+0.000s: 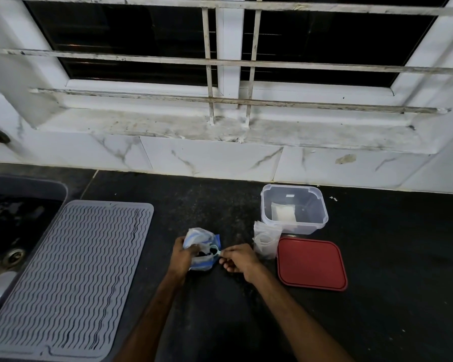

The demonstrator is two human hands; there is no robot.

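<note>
Head view: left hand [181, 254] clutching bag [199, 237] on desk [220, 205], mouth facing right; right hand [238, 259] just beside, grip pinching scoop [214, 248] handle, scoop lying left-to-right, bowl sitting in bag mouth.

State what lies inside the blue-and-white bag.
Visible at its mouth: dark bits and the bowl of a pale scoop; folds of the bag and the left hand hide the rest.
</note>
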